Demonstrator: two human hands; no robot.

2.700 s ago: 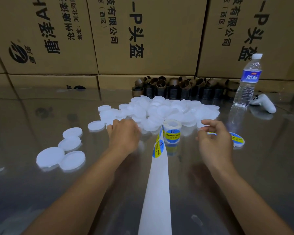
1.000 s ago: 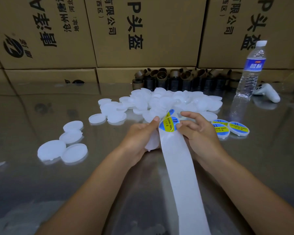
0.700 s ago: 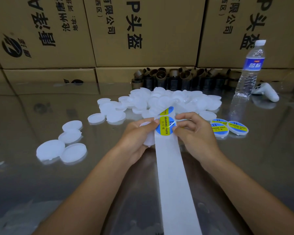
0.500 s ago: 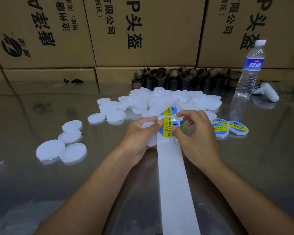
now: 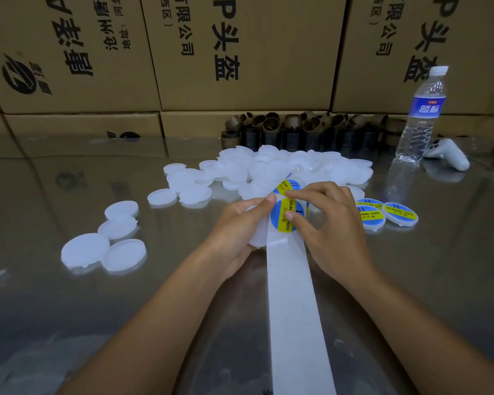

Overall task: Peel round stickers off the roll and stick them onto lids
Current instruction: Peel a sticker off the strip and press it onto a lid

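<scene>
Two grips: left hand (image 5: 237, 226) curls round lid (image 5: 256, 238); right hand (image 5: 334, 232) pinches sticker (image 5: 281, 222) between thumb and forefinger; peel slowly, flat.

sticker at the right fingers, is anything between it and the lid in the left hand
The white backing strip: the sticker sits on it, and the strip lies over the lid that the left hand holds. Nothing shows between the right hand fingers and the sticker; they touch its edge.
</scene>
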